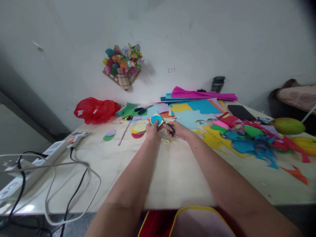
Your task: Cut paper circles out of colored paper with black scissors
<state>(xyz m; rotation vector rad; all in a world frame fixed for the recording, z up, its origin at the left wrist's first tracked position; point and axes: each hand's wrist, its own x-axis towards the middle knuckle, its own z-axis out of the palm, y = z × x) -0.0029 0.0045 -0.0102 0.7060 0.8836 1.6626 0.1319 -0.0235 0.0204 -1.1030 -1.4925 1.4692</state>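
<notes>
My left hand [152, 129] is closed on a blue paper circle [156, 119] laid over pale yellow paper, thumb on top. In my right hand [178, 129] is a pair of black-handled scissors [170, 127], fingers wrapped round the handles. The blades reach to the right edge of the held paper; whether they are apart I cannot tell. Just left of my left hand lie stacked yellow and red paper circles [138, 129]. Farther left are a purple and a green paper circle [109, 136]. Pale paper scraps [168, 141] lie below the hands.
Coloured paper scraps [254, 144] cover the table's right side, near a dark phone [240, 112] and yellow-green fruit [287, 126]. Paper sheets [197, 113], a second pair of scissors [142, 110] and a red plastic bag [96, 110] lie behind. A power strip [53, 151] and cables occupy the left.
</notes>
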